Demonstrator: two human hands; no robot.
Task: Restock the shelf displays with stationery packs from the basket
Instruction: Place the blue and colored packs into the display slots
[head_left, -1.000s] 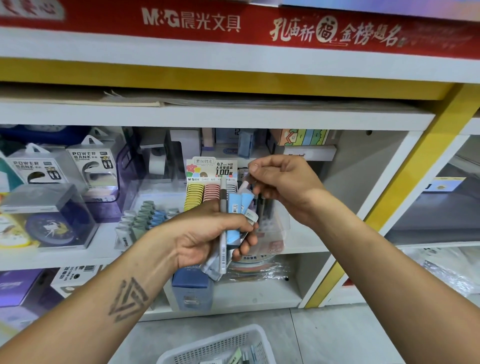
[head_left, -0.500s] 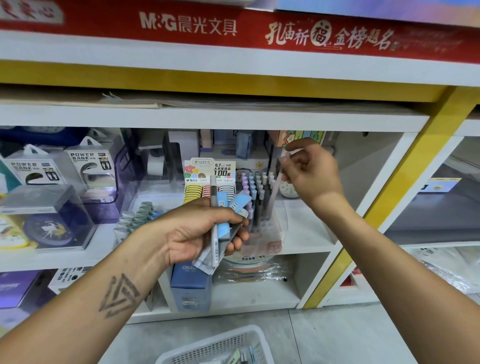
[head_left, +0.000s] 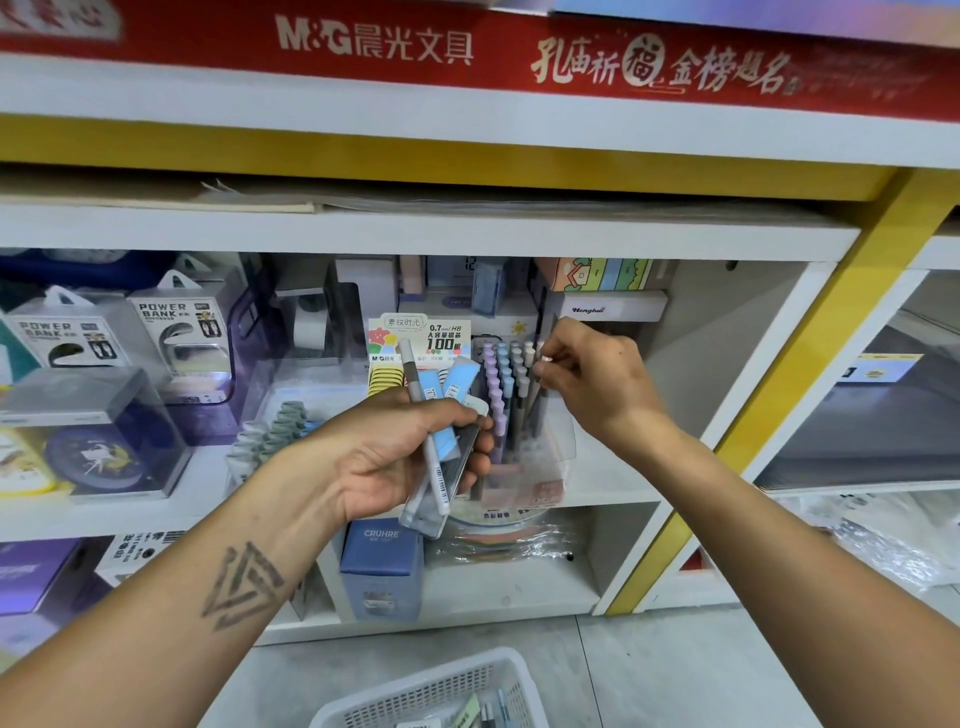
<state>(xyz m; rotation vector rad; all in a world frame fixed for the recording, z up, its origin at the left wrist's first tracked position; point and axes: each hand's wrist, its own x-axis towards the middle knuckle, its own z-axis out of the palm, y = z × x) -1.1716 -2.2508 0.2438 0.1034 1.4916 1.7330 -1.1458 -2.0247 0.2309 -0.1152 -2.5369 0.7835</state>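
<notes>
My right hand (head_left: 592, 382) is pinching a white pen (head_left: 540, 364) by its top end, its shaft pointing steeply down into the clear pen display (head_left: 511, 415) just below-left — my left hand (head_left: 402, 452) is gripping the remaining packs (head_left: 441, 415), the basket (head_left: 441, 691) waiting below.

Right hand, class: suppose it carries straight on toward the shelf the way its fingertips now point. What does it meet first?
Probably the pen display: the right hand has its grip pinched on a white pen top at the rack's right edge, fingertips pointing left into the rows. Depth is hard to judge.
</notes>
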